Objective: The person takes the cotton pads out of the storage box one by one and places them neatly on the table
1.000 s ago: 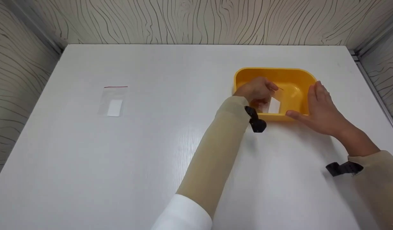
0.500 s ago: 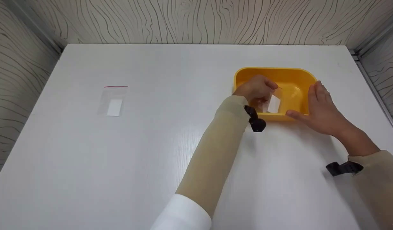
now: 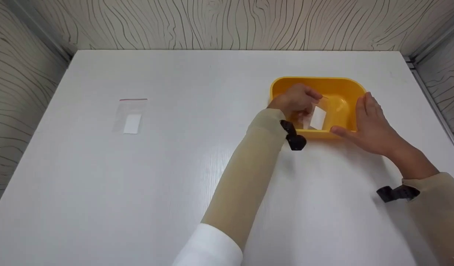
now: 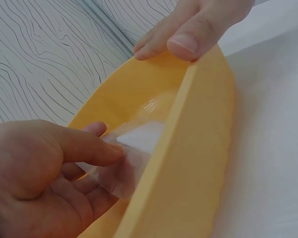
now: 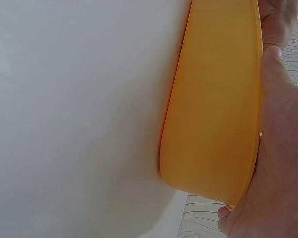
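Observation:
A yellow plastic bin (image 3: 323, 135) stands at the right of the table. Inside it, my left hand (image 3: 297, 99) pinches a clear zip bag (image 4: 126, 173) between thumb and fingers. Behind the clear film shows a white rectangular piece (image 3: 318, 118); part of the bag is hidden by the hand. My right hand (image 3: 376, 129) rests on the bin's right end, fingers straight, the thumb along the front rim. On the left of the table lies a second clear zip bag (image 3: 118, 123) with a red closure line and a white rectangle in it.
The white table (image 3: 167, 177) reaches back to a wood-patterned panel (image 3: 197, 26). Similar panels close off the left and right sides. Each wrist carries a small black mount, the left one (image 3: 296, 141) just over the bin's front rim.
My left hand has risen slightly with the bag, and the white piece has shifted a little up and to the right. The right hand, bin and far-left bag have stayed put.

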A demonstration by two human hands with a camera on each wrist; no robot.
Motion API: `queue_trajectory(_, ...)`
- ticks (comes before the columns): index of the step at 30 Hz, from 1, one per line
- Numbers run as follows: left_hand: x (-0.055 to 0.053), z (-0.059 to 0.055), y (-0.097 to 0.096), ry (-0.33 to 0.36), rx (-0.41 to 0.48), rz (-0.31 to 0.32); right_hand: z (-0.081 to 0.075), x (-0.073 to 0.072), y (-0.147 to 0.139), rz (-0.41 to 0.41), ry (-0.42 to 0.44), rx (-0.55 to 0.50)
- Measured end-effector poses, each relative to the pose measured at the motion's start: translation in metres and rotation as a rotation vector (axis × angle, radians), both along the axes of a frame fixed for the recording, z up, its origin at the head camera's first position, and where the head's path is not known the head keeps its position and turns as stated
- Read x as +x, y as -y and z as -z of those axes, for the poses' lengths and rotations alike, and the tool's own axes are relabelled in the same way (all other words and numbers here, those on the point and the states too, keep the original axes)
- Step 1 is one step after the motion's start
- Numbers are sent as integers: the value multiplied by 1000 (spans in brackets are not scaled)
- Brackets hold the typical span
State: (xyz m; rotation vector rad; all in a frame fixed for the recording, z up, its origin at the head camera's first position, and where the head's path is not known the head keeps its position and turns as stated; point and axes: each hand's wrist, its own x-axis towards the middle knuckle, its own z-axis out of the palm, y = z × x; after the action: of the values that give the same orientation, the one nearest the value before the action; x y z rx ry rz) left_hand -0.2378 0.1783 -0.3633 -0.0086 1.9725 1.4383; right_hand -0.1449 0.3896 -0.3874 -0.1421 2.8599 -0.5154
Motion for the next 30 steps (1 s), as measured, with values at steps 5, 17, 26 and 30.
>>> queue_trajectory(5, -3, -1, -2, -11, -2, 24, 0, -1, 0, 4, -3, 2)
queue_trajectory(17, -8, -1, 0, -76, 26, 74, 0, 1, 0, -3, -1, -4)
queue_trajectory(26, -8, 0, 1, -86, 30, 38, -1, 0, 1, 0, 6, -3)
queue_trajectory(30, -8, -2, 2, -93, 43, 56, -1, 0, 1, 0, 10, 2)
